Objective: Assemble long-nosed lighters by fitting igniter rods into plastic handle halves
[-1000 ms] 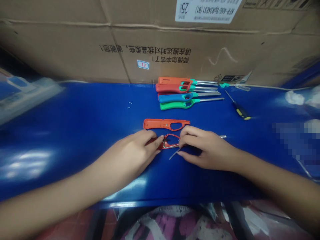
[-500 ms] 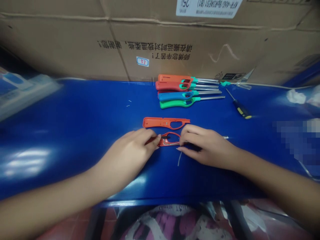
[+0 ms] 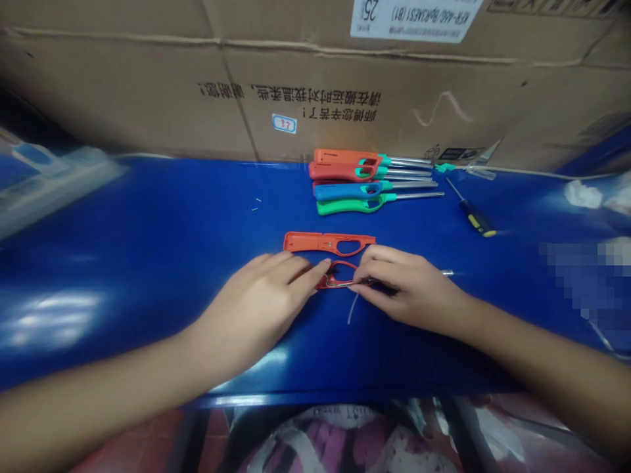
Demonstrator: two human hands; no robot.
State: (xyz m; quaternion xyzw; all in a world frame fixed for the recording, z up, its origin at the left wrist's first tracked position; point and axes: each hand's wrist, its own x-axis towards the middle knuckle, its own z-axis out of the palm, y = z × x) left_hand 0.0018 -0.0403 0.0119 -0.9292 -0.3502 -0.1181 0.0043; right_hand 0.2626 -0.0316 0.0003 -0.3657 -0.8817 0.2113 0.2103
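An opened orange lighter half [image 3: 340, 285] lies on the blue table between my hands, a thin wire running along its trigger loop. My left hand [image 3: 276, 289] is closed on the handle end, thumb and index finger pressed near the loop. At the loop's other end, my right hand [image 3: 394, 279] pinches the lighter's front part. A thin pale tube [image 3: 352, 309] sticks out below the right fingertips. The metal tip [image 3: 447, 272] shows beyond that hand. Just behind lies the other orange shell half [image 3: 308, 242], inner side up. My fingers hide much of the held half.
Several long-necked lighters [image 3: 350, 190] in orange, red, blue and green lie by the cardboard box [image 3: 148, 92]. To their right is a black-and-yellow screwdriver [image 3: 476, 220]. Two tiny pins [image 3: 255, 209] lie left. White crumpled tissue [image 3: 584, 194] is at the right.
My left thumb and index finger have slid slightly right along the lighter half towards the loop. My right hand keeps its pinch, and the pale tube has tilted a little.
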